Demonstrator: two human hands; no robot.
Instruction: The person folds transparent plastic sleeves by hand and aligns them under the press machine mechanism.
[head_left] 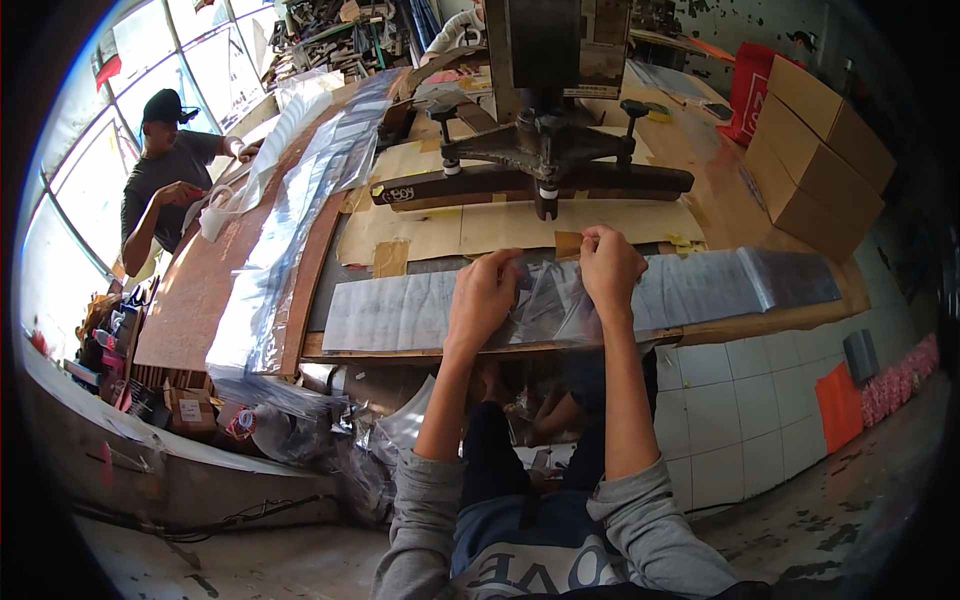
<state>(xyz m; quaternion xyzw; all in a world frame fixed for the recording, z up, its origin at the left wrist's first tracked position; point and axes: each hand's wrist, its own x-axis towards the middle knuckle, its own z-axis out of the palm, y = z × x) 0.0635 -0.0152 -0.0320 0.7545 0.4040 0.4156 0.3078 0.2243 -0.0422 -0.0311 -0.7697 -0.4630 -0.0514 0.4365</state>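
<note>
Thin, clear, crumpled plastic sheet (550, 300) sits between both hands, near the front edge of the table, over a long flat strip of translucent grey-white plastic film (700, 290). Left hand (485, 295): fingers curled in, grasping the sheet's left side; fingertips partly hidden. Right hand (612, 268): fingers bunched, pinching the sheet's right side; exact contact too small to tell. Just behind the right fingertips: brown tape patch (568, 245) on a pale tan flat sheet (430, 232). Second brown tape patch (390, 260) further left. Above the tan sheet: dark metal press bar (640, 181) on a black spider-shaped bracket. Left: long stack of clear plastic film (300, 225) on a reddish-brown board (205, 305); co-worker in dark cap (170, 165) beside it. Right: brown cardboard box (815, 165) on the table.
</note>
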